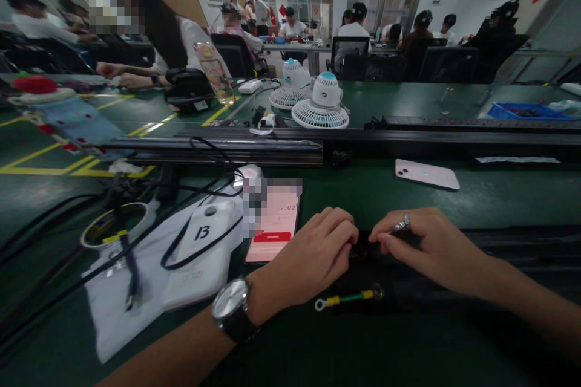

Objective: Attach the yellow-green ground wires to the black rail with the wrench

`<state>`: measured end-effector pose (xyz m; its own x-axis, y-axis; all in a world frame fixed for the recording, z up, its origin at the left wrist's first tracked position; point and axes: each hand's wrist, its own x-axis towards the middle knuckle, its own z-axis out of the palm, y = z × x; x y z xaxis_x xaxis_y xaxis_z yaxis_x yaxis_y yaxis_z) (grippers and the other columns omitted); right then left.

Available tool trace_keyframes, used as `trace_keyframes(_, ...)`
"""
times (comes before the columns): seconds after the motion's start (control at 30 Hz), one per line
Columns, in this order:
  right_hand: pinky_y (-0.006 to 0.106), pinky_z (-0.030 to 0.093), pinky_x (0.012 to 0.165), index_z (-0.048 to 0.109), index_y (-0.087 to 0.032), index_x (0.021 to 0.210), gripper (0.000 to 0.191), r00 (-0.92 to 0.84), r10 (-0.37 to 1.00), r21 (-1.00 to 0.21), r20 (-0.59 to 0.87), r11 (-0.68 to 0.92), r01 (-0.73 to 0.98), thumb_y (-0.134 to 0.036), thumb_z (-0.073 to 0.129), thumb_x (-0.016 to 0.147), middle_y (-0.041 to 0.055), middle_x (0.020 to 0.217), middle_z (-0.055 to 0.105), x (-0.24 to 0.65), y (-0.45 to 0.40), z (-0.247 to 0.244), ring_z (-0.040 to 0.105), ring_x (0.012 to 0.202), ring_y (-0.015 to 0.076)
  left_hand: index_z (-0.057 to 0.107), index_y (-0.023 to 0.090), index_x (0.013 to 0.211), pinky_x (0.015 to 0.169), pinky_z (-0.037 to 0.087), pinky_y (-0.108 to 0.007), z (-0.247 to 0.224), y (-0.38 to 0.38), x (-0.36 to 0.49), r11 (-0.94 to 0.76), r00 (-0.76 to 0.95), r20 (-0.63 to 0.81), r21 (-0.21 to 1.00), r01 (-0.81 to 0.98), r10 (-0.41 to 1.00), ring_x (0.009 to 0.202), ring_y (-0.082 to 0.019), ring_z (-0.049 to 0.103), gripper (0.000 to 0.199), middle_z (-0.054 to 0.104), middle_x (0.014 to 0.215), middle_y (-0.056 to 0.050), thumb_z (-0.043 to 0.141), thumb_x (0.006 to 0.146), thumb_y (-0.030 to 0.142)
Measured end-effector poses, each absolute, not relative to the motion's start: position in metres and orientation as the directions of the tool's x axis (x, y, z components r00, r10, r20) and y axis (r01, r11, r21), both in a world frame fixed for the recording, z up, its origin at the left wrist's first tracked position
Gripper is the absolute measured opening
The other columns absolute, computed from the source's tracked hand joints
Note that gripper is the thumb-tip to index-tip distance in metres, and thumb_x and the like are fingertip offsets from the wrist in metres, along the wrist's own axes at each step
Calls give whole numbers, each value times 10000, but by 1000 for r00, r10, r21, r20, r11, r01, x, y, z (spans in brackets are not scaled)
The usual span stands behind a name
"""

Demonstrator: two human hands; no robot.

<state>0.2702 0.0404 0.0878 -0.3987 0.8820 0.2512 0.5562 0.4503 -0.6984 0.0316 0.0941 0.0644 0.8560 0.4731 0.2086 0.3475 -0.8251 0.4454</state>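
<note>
Your left hand [320,251] and right hand [424,245] curl nearly closed — I can't tell what they grip. The green wire [356,297] lies around six o'clock — roughly nine-to-three, nearer your left.

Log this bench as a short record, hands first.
Left hand: fingers curled, watch on wrist; anything held is hidden
Right hand: wears a ring; grip unclear
Green wire: short, below left hand in the picture
Lit phone: beside left hand
Pink phone: face down, beyond right hand
Left side: tape roll, white device
</note>
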Motion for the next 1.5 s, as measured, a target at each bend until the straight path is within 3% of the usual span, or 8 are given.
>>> trace_keyframes(0.37, 278, 495, 693, 729, -205, 948, 195, -387, 889, -706, 243, 436, 559, -176, 541, 989, 7, 900, 746, 269, 41, 88, 686, 761, 165, 492, 183, 1074, 929, 471, -397, 65, 95, 31, -825, 857, 215, 453, 338, 468, 1062, -219, 478, 133, 513, 1181, -78, 421, 984, 116)
trace_keyframes(0.6, 267, 459, 662, 681, -207, 809, 264, -353, 898, -710, 263, 428, 560, -222, 544, 1033, -23, 794, 716, 270, 41, 91, 666, 703, 146, 494, 181, 1067, 918, 471, -391, 64, 95, 33, -833, 856, 226, 439, 337, 465, 1053, -218, 481, 145, 516, 1163, -78, 412, 972, 109)
trace_keyframes(1.07, 280, 459, 648, 689, -199, 827, 279, -389, 888, -680, 244, 443, 584, -247, 523, 1045, -7, 828, 723, 269, 40, 87, 667, 709, 158, 510, 184, 1076, 924, 477, -386, 63, 95, 33, -832, 854, 234, 446, 331, 465, 1060, -220, 494, 153, 523, 1169, -82, 412, 977, 122)
trace_keyframes(1.5, 267, 455, 659, 721, -195, 923, 186, -379, 891, -693, 251, 439, 572, -159, 550, 984, -26, 833, 718, 268, 39, 86, 657, 720, 135, 515, 181, 1112, 941, 477, -403, 64, 94, 32, -820, 853, 216, 461, 339, 475, 1082, -223, 486, 175, 510, 1195, -80, 422, 979, 116)
